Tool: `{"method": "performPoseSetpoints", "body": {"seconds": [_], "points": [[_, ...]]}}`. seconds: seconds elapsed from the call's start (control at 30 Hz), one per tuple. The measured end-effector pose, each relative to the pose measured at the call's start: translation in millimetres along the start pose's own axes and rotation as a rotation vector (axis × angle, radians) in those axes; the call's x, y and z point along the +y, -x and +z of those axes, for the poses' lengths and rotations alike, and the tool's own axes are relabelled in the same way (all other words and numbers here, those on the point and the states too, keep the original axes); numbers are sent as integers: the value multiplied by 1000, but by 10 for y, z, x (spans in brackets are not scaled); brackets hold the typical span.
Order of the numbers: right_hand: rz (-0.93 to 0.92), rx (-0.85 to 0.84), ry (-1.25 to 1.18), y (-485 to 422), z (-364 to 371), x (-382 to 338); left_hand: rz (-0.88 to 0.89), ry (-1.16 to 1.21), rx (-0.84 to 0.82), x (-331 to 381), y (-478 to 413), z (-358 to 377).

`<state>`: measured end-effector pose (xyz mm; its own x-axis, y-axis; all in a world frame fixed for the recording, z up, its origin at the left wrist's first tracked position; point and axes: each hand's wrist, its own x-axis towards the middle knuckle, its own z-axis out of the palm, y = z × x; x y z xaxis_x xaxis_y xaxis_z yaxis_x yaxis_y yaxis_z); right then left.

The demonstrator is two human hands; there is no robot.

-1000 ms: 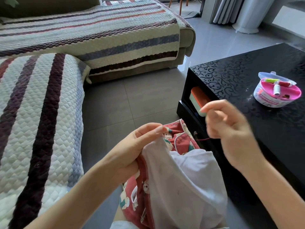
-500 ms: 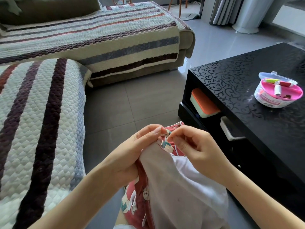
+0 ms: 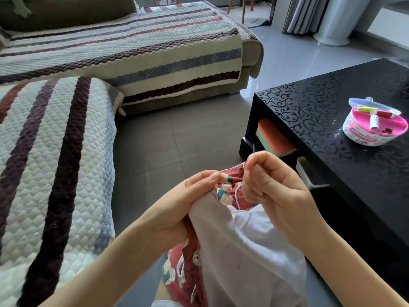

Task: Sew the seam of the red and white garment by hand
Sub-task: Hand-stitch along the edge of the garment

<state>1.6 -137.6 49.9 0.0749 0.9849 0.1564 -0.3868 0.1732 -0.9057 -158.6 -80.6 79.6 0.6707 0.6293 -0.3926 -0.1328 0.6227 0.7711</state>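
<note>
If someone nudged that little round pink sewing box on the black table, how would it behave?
Probably light: the sewing box looks like thin clear plastic holding small thread spools. It would likely slide rather than tip, being squat on the glossy table. With its lid open, loose spools might spill.

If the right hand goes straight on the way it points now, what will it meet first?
Probably the orange box under the table, just beyond the right hand; depth is unclear.

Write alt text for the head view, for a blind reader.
A left hand pinches the edge of a red and white garment while the right hand pinches a needle. A sewing kit sits on a black table.
</note>
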Motion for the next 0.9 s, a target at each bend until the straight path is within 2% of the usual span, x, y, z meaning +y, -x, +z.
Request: {"method": "performPoseSetpoints", "body": {"seconds": [0.2, 0.3, 0.43, 0.5, 0.57, 0.63, 0.7, 0.73, 0.8, 0.87, 0.9], "points": [[14, 213, -28, -83, -41, -92, -23, -68, -7, -37, -21, -76], [39, 240, -142, -98, -66, -146, -51, -69, 14, -52, -27, -113], [197, 373, -235, -159, -250, -171, -26, -57, 38, -19, 16, -62], [289, 479, -344, -231, -431, -158, -15, -55, 45, 1, 49, -47], [331, 581, -552, -324, -681, -120, -10, -60, 53, 15, 73, -57], [316, 684, -842, -410, -997, -37, -7, -71, 80, 20, 88, -80], [294, 820, -969, -489, -1363, 85, -6, -83, 103, 23, 108, -93], [307, 917, -895, -531, -1547, 156, -6, -83, 111, 24, 116, -93], [311, 1093, -552, -579, -1786, 293, -6, -75, 116, 24, 133, -95], [259, 1142, 81, -591, -1723, 359, -4, -70, 116, 22, 142, -94], [195, 1072, 396, -578, -1600, 363, 1, -69, 116, 21, 145, -89]]}}
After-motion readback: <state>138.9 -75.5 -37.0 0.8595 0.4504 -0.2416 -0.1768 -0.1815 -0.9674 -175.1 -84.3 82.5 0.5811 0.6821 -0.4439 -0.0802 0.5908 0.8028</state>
